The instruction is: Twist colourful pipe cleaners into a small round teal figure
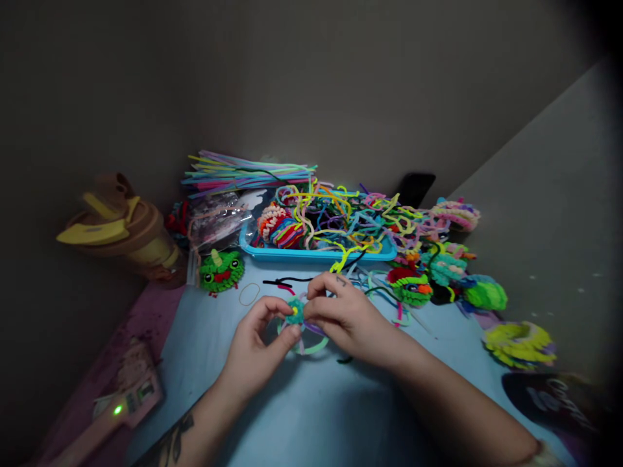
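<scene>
Both my hands meet over the light blue table top (311,402), pinching a small teal pipe-cleaner flower (294,312) with a yellow centre. My left hand (257,347) grips it from the left with thumb and fingers closed. My right hand (341,314) pinches it from the right, fingers curled. Pale green and purple pipe-cleaner ends (314,340) trail from the piece under my hands.
A blue tray (316,253) heaped with tangled pipe cleaners stands behind, straight ones (243,172) bundled at the back. A green fuzzy figure (221,270), a rubber band (249,294), finished fuzzy pieces (438,279) at right, a yellow-brown bottle (126,230) and a pink device (121,405) at left.
</scene>
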`<state>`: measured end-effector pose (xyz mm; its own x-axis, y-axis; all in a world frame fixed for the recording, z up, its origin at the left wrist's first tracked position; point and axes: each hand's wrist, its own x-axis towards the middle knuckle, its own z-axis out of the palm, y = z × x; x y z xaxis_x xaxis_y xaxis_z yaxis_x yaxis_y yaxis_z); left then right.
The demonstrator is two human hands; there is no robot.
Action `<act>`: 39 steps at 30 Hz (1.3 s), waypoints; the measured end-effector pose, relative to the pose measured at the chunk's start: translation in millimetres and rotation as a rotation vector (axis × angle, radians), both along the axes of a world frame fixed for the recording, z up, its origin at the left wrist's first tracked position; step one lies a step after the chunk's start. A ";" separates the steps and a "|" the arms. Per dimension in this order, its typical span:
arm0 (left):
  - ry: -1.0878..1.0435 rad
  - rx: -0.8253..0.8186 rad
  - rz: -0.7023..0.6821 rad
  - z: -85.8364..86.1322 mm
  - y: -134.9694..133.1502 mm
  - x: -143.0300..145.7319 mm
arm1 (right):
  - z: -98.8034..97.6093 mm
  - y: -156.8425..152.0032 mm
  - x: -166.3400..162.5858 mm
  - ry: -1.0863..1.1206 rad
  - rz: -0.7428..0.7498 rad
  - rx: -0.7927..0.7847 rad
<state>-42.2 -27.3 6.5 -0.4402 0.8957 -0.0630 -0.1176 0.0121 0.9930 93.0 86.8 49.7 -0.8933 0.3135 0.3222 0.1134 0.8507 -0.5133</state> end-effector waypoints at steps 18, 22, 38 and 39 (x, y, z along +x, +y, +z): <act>-0.048 0.004 0.053 0.9 0.9 1.9 | -6.5 -5.5 -2.2 0.015 -0.045 0.144; 0.002 0.015 0.073 -2.9 1.4 2.4 | -7.4 -10.5 -3.1 0.002 -0.065 0.249; 0.012 -0.002 0.108 -1.6 3.3 -3.9 | -2.8 -11.0 -4.6 0.031 -0.098 -0.206; 0.029 -0.002 0.107 -1.6 2.9 -3.9 | -3.6 -11.4 -4.8 0.045 -0.117 -0.216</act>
<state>-46.1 -24.4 4.9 -0.5353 0.8431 -0.0511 -0.0898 0.0034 0.9960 88.1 75.4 46.1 -0.8334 0.4796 0.2747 0.1774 0.7029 -0.6888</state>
